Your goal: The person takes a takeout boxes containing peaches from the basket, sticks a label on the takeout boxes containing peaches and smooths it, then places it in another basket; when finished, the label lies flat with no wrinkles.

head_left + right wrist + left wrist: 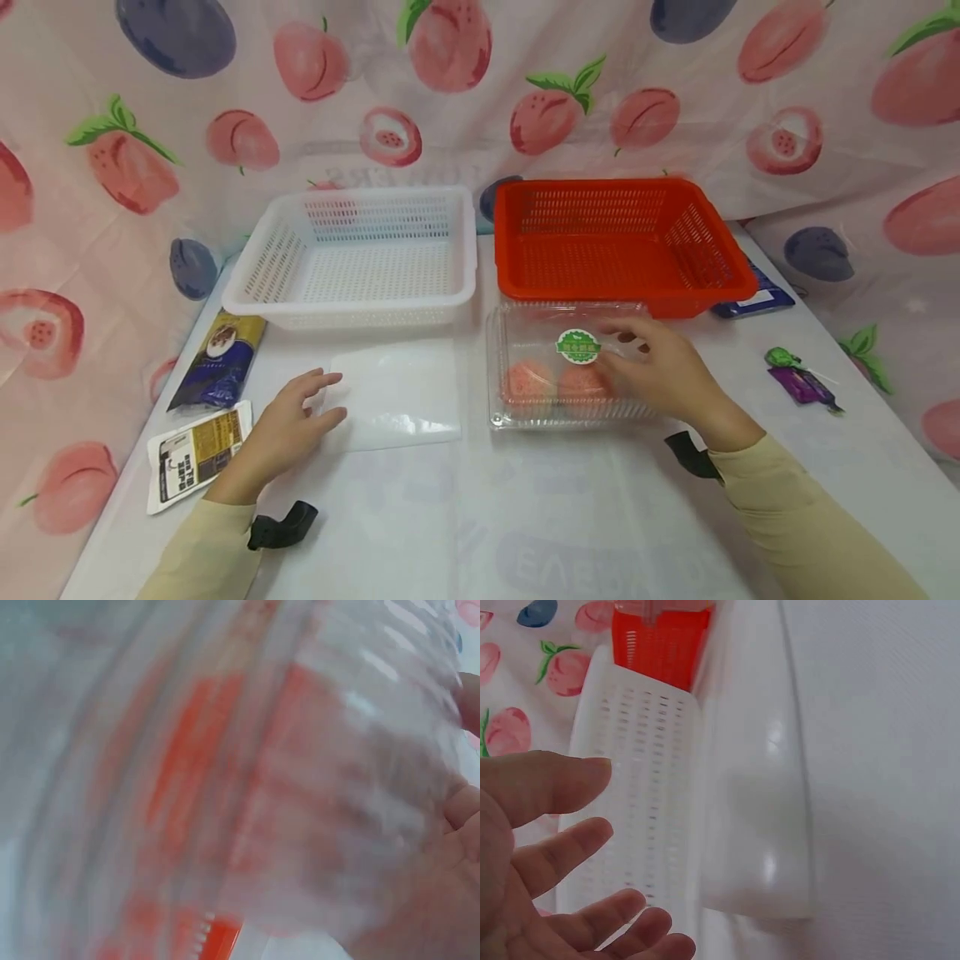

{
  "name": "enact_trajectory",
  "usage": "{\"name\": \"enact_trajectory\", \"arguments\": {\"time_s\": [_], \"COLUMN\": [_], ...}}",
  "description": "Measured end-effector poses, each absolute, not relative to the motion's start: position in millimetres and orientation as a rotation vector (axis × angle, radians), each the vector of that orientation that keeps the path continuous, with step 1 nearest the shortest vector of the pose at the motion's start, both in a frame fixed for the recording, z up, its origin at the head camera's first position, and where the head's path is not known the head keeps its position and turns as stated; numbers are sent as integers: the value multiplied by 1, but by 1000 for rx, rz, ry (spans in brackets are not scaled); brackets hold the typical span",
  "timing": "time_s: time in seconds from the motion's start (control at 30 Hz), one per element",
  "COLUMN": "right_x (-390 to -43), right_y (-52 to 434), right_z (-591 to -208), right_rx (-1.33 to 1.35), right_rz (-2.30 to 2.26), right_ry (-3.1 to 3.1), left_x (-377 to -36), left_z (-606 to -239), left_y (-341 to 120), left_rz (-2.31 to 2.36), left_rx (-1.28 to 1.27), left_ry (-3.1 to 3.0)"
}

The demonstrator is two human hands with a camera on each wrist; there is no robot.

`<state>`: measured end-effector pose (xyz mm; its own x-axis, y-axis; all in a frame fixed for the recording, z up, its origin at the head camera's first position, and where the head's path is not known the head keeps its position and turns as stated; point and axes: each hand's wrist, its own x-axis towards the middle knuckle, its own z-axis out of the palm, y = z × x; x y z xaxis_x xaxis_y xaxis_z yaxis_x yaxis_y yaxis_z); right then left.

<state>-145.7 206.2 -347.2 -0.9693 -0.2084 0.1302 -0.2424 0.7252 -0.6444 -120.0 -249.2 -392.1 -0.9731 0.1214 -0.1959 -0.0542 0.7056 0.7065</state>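
A clear plastic box with a green round label holds round orange-pink items. My right hand lies over its right end, thumb and fingers loosely bent above the lid near the label; exact contact is unclear. In the right wrist view, the ribbed box wall is close and blurred, with part of the hand at the right edge. My left hand hovers with fingers spread and nothing between them, beside a glossy white flat sheet or packet.
Behind are a white basket and a red basket. At left lie a blue-and-gold packet and a white-and-gold pouch. At right are a green lollipop, a purple wrapper and a blue packet.
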Motion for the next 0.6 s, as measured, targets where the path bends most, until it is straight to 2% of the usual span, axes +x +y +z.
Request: {"name": "enact_trajectory", "arguments": {"time_s": [0.33,0.6], "right_x": [-137,-133], "right_y": [236,251], "right_z": [-350,-359], "right_rx": [307,227], "right_rz": [1085,1124], "right_ry": [-2785,-2823], "left_x": [-119,-132], "left_z": [-369,-373], "left_y": [-217,-180], "left_rz": [1375,1555], "left_rx": [214,326], "left_ry": [2623,2459]}}
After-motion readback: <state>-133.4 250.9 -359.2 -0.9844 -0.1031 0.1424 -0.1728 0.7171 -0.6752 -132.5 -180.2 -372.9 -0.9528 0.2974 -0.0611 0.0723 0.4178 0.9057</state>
